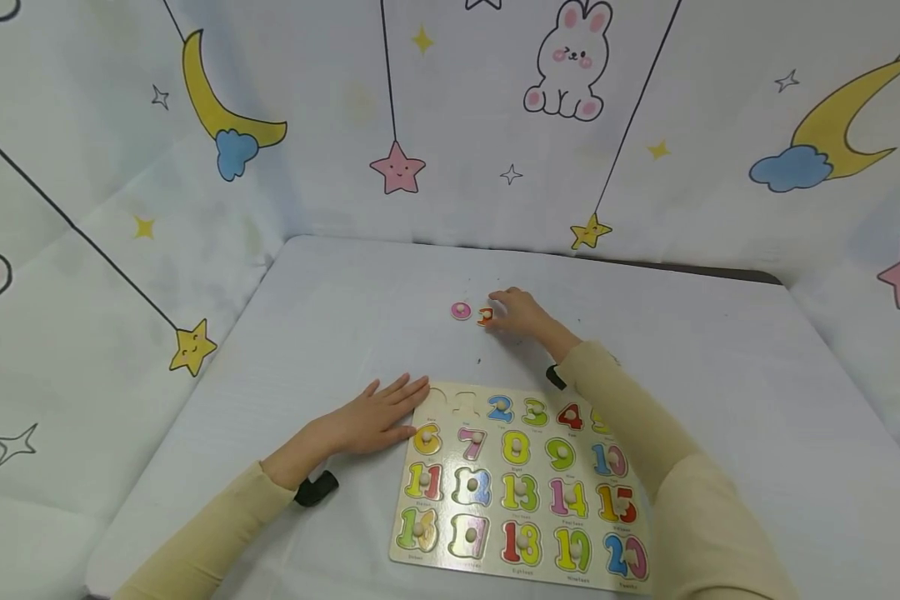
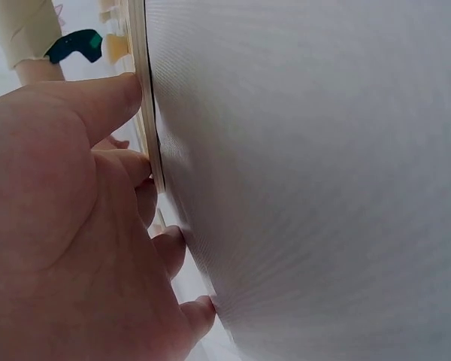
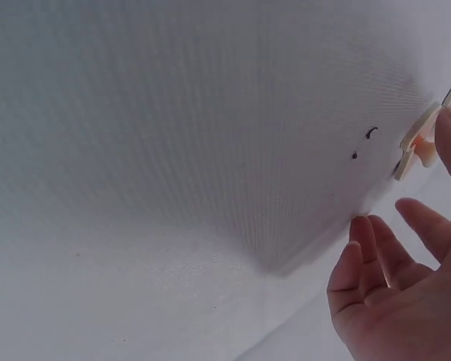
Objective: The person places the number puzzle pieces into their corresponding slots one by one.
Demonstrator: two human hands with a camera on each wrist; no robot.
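A wooden number puzzle board [image 1: 447, 433] lies on the table, with colourful knobbed number pieces in most recesses. Two recesses at its upper left show bare wood. My left hand [image 1: 371, 418] rests with straight fingers at the board's upper left edge; the left wrist view shows thumb and fingertips against that edge [image 2: 138, 45]. Beyond the board, my right hand [image 1: 523, 313] reaches to a small red-orange number piece [image 1: 485, 317], the thumb touching it and the other fingers loosely spread. Just left of it lies a pink oval piece [image 1: 461, 311] with a knob.
The white-covered table [image 1: 345, 317] extends around the board, with small dark specks near the right hand. A printed cloth wall [image 1: 480, 100] with moons, stars and a rabbit stands behind and beside it. Dark straps [image 1: 317, 489] sit at both wrists.
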